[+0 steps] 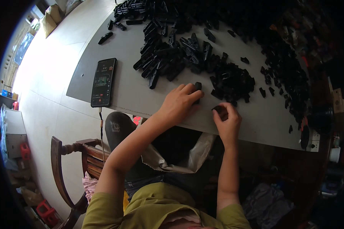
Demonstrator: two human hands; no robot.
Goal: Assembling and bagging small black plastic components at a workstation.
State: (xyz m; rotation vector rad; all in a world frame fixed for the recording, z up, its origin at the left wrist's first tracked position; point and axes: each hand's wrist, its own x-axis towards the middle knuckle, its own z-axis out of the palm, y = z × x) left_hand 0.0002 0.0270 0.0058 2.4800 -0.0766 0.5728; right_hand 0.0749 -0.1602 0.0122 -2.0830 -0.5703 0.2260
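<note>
1. my left hand (179,102): fingers curled narrowly over a long black piece (198,86), near the table's front edge; the thumb's hold is hidden.
2. my right hand (231,118): thumb and forefinger pinched on a small black piece (218,109), to the right of my left hand and apart from it.
3. pile of long pieces (156,57): on the grey table (132,89), beyond my left hand.
4. heap of small pieces (233,82): just beyond my right hand; more lie scattered farther right.
5. phone (103,83): flat on the table at left, screen lit, a cable (101,124) hanging from its near end.
6. pale sheet (202,152): over my lap, below the table edge.
7. wooden chair (56,164): to my left.
</note>
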